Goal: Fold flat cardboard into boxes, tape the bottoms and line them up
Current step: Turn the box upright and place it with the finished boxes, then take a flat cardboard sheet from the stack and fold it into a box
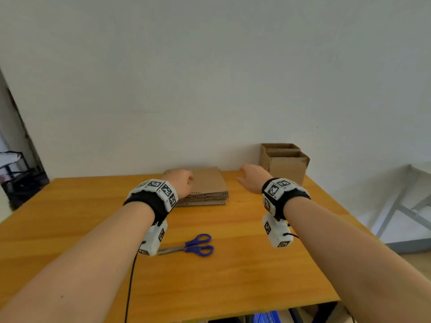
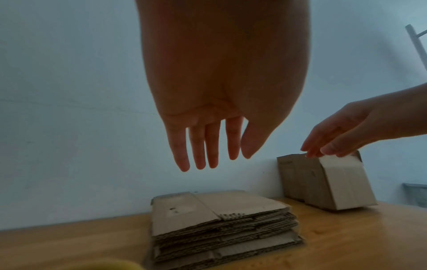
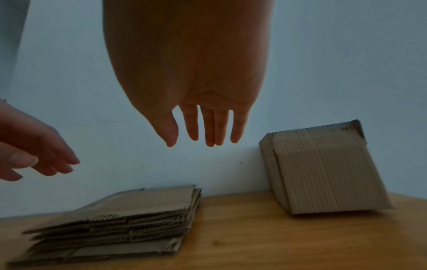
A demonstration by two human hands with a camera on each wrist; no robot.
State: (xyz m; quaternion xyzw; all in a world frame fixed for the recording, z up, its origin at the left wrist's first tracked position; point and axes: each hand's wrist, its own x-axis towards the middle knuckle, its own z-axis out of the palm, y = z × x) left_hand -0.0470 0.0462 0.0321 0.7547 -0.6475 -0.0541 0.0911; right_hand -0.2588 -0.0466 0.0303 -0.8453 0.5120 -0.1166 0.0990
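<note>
A stack of flat cardboard blanks (image 1: pixel 207 185) lies at the far middle of the wooden table (image 1: pixel 210 276), against the wall. My left hand (image 1: pixel 180 181) hovers above its left part, fingers straight, holding nothing; from the left wrist view the fingers (image 2: pixel 203 146) hang clear above the stack (image 2: pixel 219 219). My right hand (image 1: pixel 253 178) floats open between the stack and two folded boxes (image 1: pixel 285 163) lined up at the far right. The right wrist view shows its fingers (image 3: pixel 208 127) in the air, the stack (image 3: pixel 120 219) lower left and a box (image 3: pixel 323 173) to the right.
Blue-handled scissors (image 1: pixel 193 248) lie on the table near me, partly under my left wrist. The white wall closes off the table's far edge. A metal frame (image 1: pixel 401 206) stands off the table to the right, and a dark rack (image 1: pixel 16 173) stands at the left.
</note>
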